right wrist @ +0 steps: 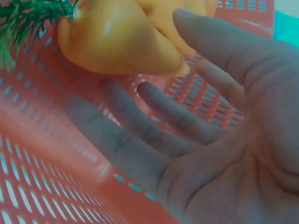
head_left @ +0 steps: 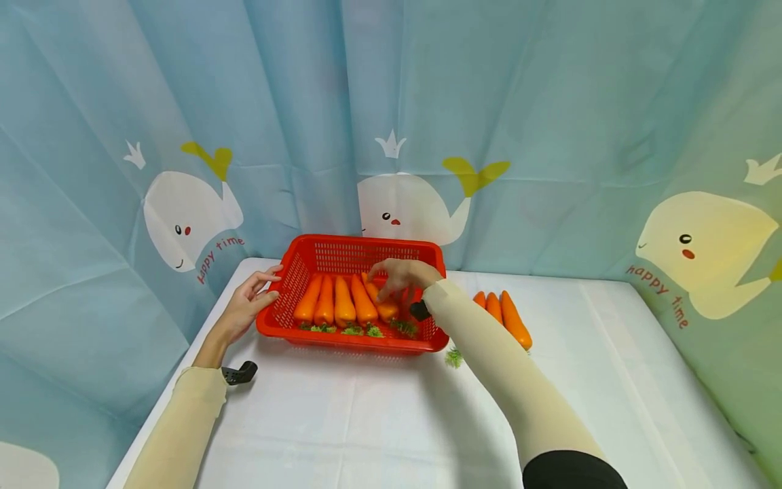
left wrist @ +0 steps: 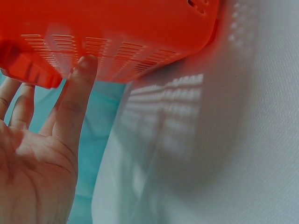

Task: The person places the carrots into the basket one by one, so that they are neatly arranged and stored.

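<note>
A red plastic basket (head_left: 357, 343) holds a row of several orange carrots (head_left: 344, 302) with green leafy tops, their thick ends toward me. My left hand (head_left: 246, 302) is at the basket's left end, fingers at the rim; in the left wrist view its straight thumb (left wrist: 77, 100) lies against the slotted wall. Inside the basket's right half, my right hand (head_left: 406, 275) is over the rightmost carrot (right wrist: 112, 39). Its fingers (right wrist: 159, 121) are spread beside and below that carrot in the right wrist view, the thumb apart from them, with nothing gripped.
On the white table (head_left: 293, 421), right of the basket, lie three more carrots (head_left: 515, 322), partly hidden by my right forearm. A green leafy top (head_left: 453, 357) shows beside that sleeve. A blue curtain (head_left: 550, 102) with whale prints hangs behind the table.
</note>
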Tool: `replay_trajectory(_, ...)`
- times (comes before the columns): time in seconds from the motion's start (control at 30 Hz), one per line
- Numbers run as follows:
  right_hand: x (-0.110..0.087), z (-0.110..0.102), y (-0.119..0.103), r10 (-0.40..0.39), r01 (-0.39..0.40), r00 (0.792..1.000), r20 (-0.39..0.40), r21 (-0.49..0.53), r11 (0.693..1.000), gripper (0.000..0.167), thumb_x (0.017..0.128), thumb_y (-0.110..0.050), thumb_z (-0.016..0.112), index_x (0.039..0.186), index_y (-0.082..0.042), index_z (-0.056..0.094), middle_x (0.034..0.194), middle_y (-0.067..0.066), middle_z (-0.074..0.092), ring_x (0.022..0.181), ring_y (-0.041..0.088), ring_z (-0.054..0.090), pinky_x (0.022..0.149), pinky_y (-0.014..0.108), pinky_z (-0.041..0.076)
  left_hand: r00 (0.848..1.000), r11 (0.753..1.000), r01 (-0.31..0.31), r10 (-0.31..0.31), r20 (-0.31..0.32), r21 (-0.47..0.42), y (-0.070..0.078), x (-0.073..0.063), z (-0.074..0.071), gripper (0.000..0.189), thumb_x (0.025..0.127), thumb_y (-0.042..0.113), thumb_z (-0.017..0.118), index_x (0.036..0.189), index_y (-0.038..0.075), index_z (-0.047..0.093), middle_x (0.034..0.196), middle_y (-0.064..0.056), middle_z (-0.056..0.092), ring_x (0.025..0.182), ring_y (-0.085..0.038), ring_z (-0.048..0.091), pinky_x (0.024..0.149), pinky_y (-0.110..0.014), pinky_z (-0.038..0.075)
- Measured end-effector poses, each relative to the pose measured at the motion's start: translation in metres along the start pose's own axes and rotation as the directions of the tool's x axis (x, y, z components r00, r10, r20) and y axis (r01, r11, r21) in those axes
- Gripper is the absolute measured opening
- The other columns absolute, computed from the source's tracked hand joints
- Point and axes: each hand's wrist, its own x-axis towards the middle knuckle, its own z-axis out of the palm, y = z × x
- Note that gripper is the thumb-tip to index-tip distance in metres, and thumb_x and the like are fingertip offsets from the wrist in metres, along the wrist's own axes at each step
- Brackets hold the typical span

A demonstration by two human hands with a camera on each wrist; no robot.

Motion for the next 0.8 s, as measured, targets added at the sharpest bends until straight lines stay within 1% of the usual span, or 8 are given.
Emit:
replay_trajectory(0.2, -0.014, -0.012, -0.007, -0.123, 0.122, 0.992, -0.001, -0.095, 0.988, 0.068, 0.096, -0.018, 0.074, 0.156, -0.018, 0.041, 0.128, 0.015, 0.060, 0.108, 0.033, 0.066, 0.081, 0.051, 0.061, 1.000, 1.000, 0.004, -0.004, -0.005, 0.003, -0.001, 0.000, 0.000, 0.028, 0.102, 0.000, 0.060, 0.126, -0.009, 0.050, 0.163, -0.019, 0.032, 0.152, -0.028, 0.029, 0.100, -0.020, 0.050)
replay_trajectory(0.3, -0.021, -0.020, -0.006, -0.235, 0.229, 0.972, -0.018, -0.156, 0.961, 0.068, 0.097, -0.022, 0.073, 0.156, -0.016, 0.040, 0.120, 0.014, 0.064, 0.091, 0.034, 0.068, 0.075, 0.046, 0.062, 1.000, 1.000, 0.000, 0.000, -0.006, 0.007, 0.000, 0.000, 0.000, 0.028, 0.102, 0.001, 0.060, 0.126, -0.008, 0.050, 0.164, -0.019, 0.032, 0.152, -0.026, 0.028, 0.101, -0.019, 0.049)
replay_trajectory(0.4, -0.030, -0.026, -0.004, -0.339, 0.320, 0.939, -0.057, -0.210, 0.924, 0.068, 0.096, -0.026, 0.074, 0.155, -0.015, 0.041, 0.121, 0.015, 0.064, 0.068, 0.030, 0.064, 0.065, 0.039, 0.060, 1.000, 1.000, 0.003, -0.002, -0.008, 0.005, 0.001, 0.000, 0.001, 0.027, 0.102, 0.001, 0.061, 0.125, -0.007, 0.051, 0.164, -0.020, 0.031, 0.153, -0.029, 0.026, 0.101, -0.019, 0.048)
replay_trajectory(0.43, -0.033, -0.027, -0.003, -0.371, 0.348, 0.926, -0.073, -0.218, 0.912, 0.067, 0.096, -0.025, 0.074, 0.154, -0.014, 0.043, 0.123, 0.017, 0.064, 0.068, 0.029, 0.064, 0.064, 0.038, 0.059, 1.000, 1.000, 0.003, -0.003, -0.007, 0.005, 0.002, 0.000, 0.001, 0.027, 0.102, 0.001, 0.060, 0.126, -0.007, 0.051, 0.164, -0.020, 0.031, 0.153, -0.031, 0.025, 0.101, -0.019, 0.049)
replay_trajectory(0.5, -0.039, -0.030, -0.001, -0.424, 0.392, 0.899, -0.107, -0.233, 0.890, 0.067, 0.095, -0.025, 0.076, 0.153, -0.014, 0.044, 0.130, 0.017, 0.061, 0.077, 0.026, 0.068, 0.066, 0.036, 0.059, 1.000, 1.000, 0.004, -0.004, -0.006, 0.006, 0.003, 0.000, 0.002, 0.027, 0.102, 0.001, 0.060, 0.126, -0.007, 0.051, 0.164, -0.021, 0.030, 0.153, -0.034, 0.023, 0.101, -0.019, 0.049)
replay_trajectory(0.63, -0.052, -0.034, 0.007, -0.531, 0.481, 0.829, -0.175, -0.259, 0.837, 0.067, 0.094, -0.021, 0.076, 0.153, -0.014, 0.045, 0.143, 0.014, 0.056, 0.115, 0.033, 0.063, 0.082, 0.038, 0.060, 1.000, 1.000, 0.008, -0.008, -0.005, 0.004, 0.002, 0.000, 0.001, 0.027, 0.102, 0.001, 0.060, 0.126, -0.007, 0.051, 0.164, -0.021, 0.030, 0.153, -0.037, 0.024, 0.100, -0.019, 0.049)
replay_trajectory(0.7, -0.059, -0.037, 0.010, -0.568, 0.514, 0.796, -0.210, -0.262, 0.817, 0.066, 0.094, -0.020, 0.076, 0.152, -0.012, 0.046, 0.145, 0.012, 0.055, 0.116, 0.034, 0.064, 0.085, 0.038, 0.059, 1.000, 1.000, 0.008, -0.008, -0.004, 0.004, 0.002, 0.000, 0.000, 0.027, 0.102, 0.001, 0.060, 0.127, -0.007, 0.051, 0.164, -0.021, 0.030, 0.153, -0.036, 0.025, 0.100, -0.019, 0.049)
replay_trajectory(0.8, -0.071, -0.041, 0.017, -0.587, 0.537, 0.766, -0.262, -0.242, 0.808, 0.063, 0.094, -0.018, 0.076, 0.150, -0.011, 0.048, 0.139, 0.017, 0.059, 0.104, 0.035, 0.070, 0.086, 0.043, 0.060, 1.000, 1.000, 0.007, -0.007, -0.005, 0.003, 0.002, 0.000, 0.000, 0.028, 0.102, 0.001, 0.060, 0.127, -0.007, 0.050, 0.164, -0.021, 0.030, 0.153, -0.036, 0.025, 0.101, -0.019, 0.049)
